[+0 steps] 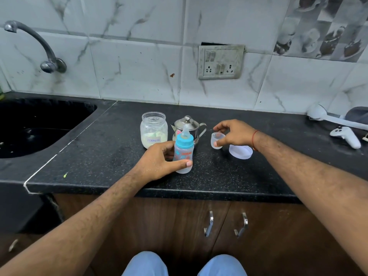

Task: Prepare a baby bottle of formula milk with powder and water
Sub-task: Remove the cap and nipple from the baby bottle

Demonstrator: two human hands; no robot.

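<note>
Left hand (159, 163) gripping baby bottle (183, 154), right hand (234, 134) pinching clear cap (217, 140), black counter (119, 156)

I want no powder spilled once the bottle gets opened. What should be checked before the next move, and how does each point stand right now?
1. Bottle steadied: ok. The left hand grips the baby bottle, upright on the counter.
2. Bottle open for filling: not ok. Its blue collar and teat are on.
3. Clear cap out of the way: not ok. The right hand pinches the clear cap just beside the bottle.
4. Powder reachable: ok. The formula jar stands lidless; a white lid lies to the right.
5. Water ready: cannot tell. The steel pot is lidded.
6. Measuring scoop at hand: cannot tell; none is plainly visible.
</note>
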